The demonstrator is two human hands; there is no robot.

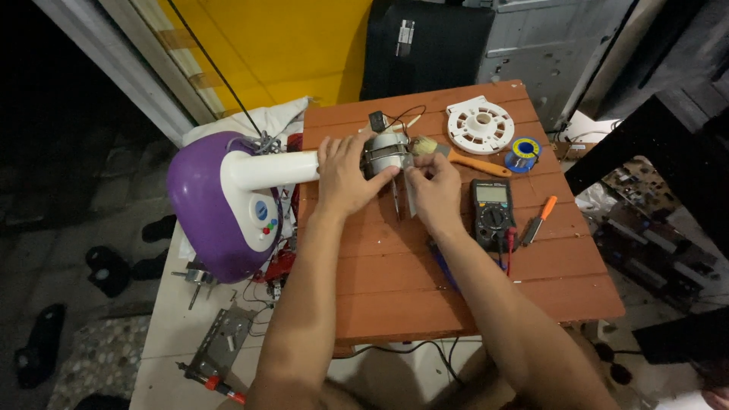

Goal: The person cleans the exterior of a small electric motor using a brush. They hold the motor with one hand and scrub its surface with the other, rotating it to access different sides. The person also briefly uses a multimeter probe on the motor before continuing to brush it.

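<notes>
Left hand [345, 176] clamped over fan motor [383, 154], right hand [434, 190] pinching its side at 3 o'clock, multimeter [492, 213] further right on red table [395, 281]

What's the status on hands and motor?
Left hand gripping the fan motor. Right hand pinching its edge. Multimeter beside right wrist, nothing blocking.

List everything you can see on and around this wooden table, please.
table: one, reddish-brown wood, centre
fan base: one, purple and white, off the left edge
motor: one, grey metal, between the hands
round plastic disc: one, white, far right
solder reel: one, blue, beside the disc
brush: one, orange handle, behind the right hand
meter: one, black, right
screwdriver: one, orange handle, right of the meter
left hand: on the motor
right hand: beside the motor
</notes>
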